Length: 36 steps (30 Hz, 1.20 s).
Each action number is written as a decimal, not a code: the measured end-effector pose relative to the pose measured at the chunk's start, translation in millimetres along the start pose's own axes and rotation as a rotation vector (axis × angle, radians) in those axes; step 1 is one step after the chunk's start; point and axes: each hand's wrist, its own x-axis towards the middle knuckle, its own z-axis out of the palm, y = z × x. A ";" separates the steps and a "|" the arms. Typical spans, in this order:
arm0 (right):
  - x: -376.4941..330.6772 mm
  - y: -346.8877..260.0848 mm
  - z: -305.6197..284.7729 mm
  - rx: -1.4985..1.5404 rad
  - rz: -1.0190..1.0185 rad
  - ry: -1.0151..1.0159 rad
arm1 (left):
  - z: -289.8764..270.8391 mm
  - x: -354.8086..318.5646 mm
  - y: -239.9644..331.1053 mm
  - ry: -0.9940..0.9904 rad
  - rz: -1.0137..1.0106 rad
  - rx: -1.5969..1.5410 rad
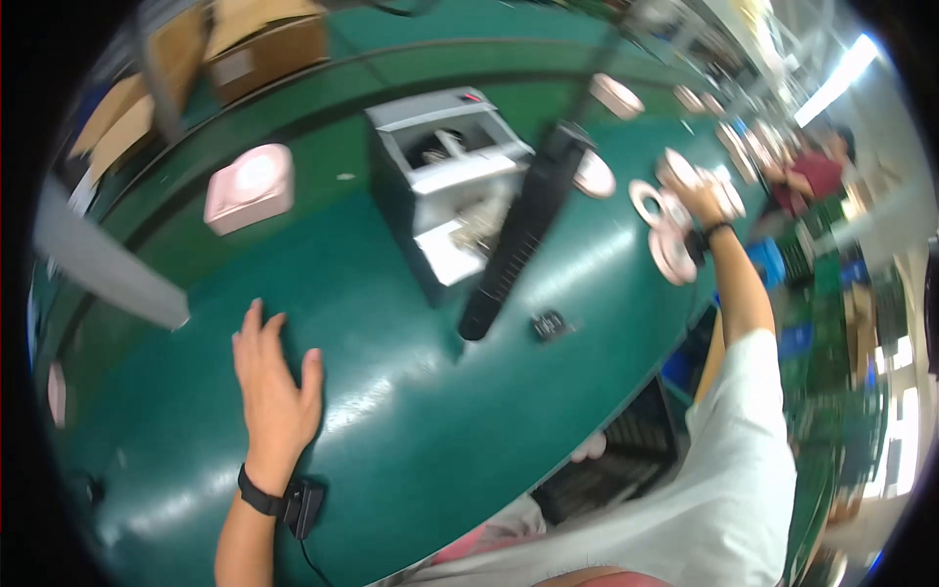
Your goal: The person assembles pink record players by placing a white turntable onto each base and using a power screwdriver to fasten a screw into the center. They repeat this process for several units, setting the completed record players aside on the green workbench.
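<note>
My left hand [276, 396] rests palm down over the green tabletop [411, 470], its fingers spread and nothing in them. Out at the far right, my right hand [698, 203] has its fingers on a pink round part [680, 168], which looks gripped and tilted; motion blur softens the contact. Close beside that hand lie a pink ring [646, 203] and a pink round shell [671, 256]. Between my hands hangs a long black tool [528, 235], like an electric screwdriver. A small black part [549, 326] lies to its right.
A grey open-topped box [406, 186] holding small items stands behind the black tool. A pink square housing [249, 191] sits far left, near a grey post [112, 254]. Cardboard boxes [264, 54] are at the back. Another person [817, 176] works at the far right.
</note>
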 end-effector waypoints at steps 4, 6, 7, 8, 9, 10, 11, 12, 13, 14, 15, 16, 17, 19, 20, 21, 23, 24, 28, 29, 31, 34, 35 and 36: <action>-20.1 46.3 53.1 0.116 -0.008 0.056 | -5.9 8.8 17.4 -0.046 0.069 -0.110; 12.8 27.2 47.5 0.765 0.391 -0.262 | -16.7 -3.8 14.8 -0.026 -0.008 -0.056; 9.4 35.4 55.3 0.704 0.592 -0.193 | -17.9 -5.4 11.7 -0.026 0.023 -0.080; 11.1 37.8 57.4 0.641 0.800 -0.125 | -17.2 -6.6 10.5 -0.031 0.063 -0.106; 32.3 5.1 41.0 0.669 0.739 -0.124 | -16.5 -11.1 12.7 -0.027 0.008 -0.074; 38.4 -23.6 22.0 0.673 0.976 -0.045 | -14.5 -15.5 14.7 -0.028 -0.014 -0.054; 38.1 -40.7 -9.9 0.658 1.232 0.037 | -15.2 -18.7 14.6 -0.029 -0.018 -0.046; 30.3 -15.1 -13.3 0.638 1.248 0.035 | -12.9 -13.7 12.9 -0.033 0.024 -0.070; 22.4 17.4 -13.9 0.758 1.120 0.023 | -9.9 -9.4 10.5 -0.050 0.047 -0.092; 8.1 27.3 -23.4 0.880 0.988 -0.006 | -7.9 -8.3 9.6 -0.029 0.043 -0.086; -2.1 27.4 -27.5 1.172 0.773 0.193 | -4.8 -6.5 9.3 -0.014 0.044 -0.084; -8.8 15.4 -42.6 1.438 0.543 0.392 | -0.6 -6.6 10.6 -0.009 0.051 -0.085; -42.8 68.5 -31.0 1.469 0.492 0.310 | 7.5 0.9 13.7 -0.055 0.125 -0.161; -69.6 -29.6 -136.7 1.461 0.254 0.224 | 2.0 -2.8 9.0 0.068 0.054 -0.100; -75.0 -73.1 -171.0 1.392 0.057 0.226 | -3.0 -8.8 5.3 0.131 0.043 -0.061; -108.9 -90.1 -205.4 1.278 -0.093 0.228 | -1.7 -7.1 10.2 0.196 0.072 -0.071; -162.6 -143.2 -277.6 1.310 -0.238 0.191 | -7.5 -5.2 26.4 0.234 0.152 -0.095; -184.3 -169.7 -300.1 1.359 -0.350 0.141 | -8.9 -5.2 33.6 0.310 0.186 -0.073; -219.0 -254.6 -372.4 1.408 -0.759 -0.094 | -29.8 -25.5 61.5 0.064 0.737 -0.333; -224.1 -270.0 -379.3 1.419 -0.736 -0.094 | -36.2 -30.5 68.3 -0.083 0.908 -0.458; -225.2 -299.5 -381.7 1.507 -0.772 -0.117 | -43.3 -43.1 87.4 -0.248 1.006 -0.560; -209.4 -283.6 -365.8 1.423 -0.746 0.041 | -42.8 -45.2 105.5 -0.513 1.021 -0.586; -208.5 -271.8 -340.8 1.363 -0.632 0.179 | -40.1 -43.7 105.7 -0.510 1.000 -0.582; -212.1 -260.1 -315.8 1.302 -0.513 0.310 | -34.3 -41.8 106.3 -0.516 1.041 -0.556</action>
